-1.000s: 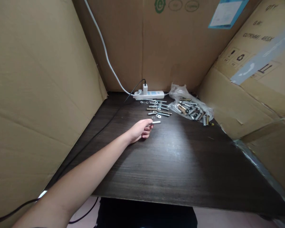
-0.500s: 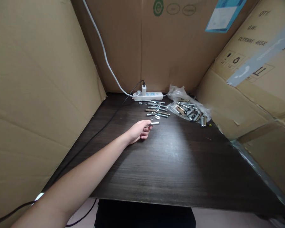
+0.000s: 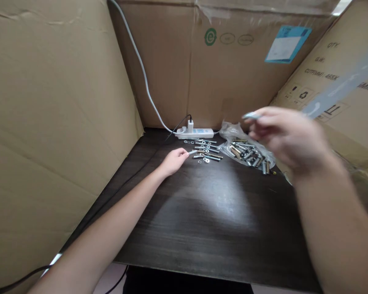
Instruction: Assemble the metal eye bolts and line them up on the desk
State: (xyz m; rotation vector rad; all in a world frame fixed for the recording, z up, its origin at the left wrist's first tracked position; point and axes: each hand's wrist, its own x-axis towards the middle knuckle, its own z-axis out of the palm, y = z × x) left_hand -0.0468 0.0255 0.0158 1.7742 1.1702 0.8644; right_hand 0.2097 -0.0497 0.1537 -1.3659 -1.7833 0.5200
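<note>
Between the thumb and fingers of my left hand [image 3: 174,160] is a slim silver bolt [image 3: 192,152], its far end close to the laid-out hardware. My right hand [image 3: 286,132], smeared by motion, is raised above the right side of the table and pinches a short silver metal sleeve [image 3: 250,116]. Beside the left fingertips lie rows of bolts [image 3: 213,157] with flat washers [image 3: 206,160] and small rings [image 3: 199,162]. Below and left of the right hand, a clear plastic bag [image 3: 231,130] is spread under a heap of silver and brass-coloured anchor bolts [image 3: 248,153].
A white power strip [image 3: 202,133] with a plugged-in charger [image 3: 190,126] lies along the back. Its black cable [image 3: 135,169] crosses the left of the dark table [image 3: 202,228]. Cardboard walls [image 3: 168,81] enclose the left, back and right sides.
My right hand has come into view from the right, raised and holding a silver sleeve. My left hand holds a thinner piece than before. The view has tilted up slightly.
</note>
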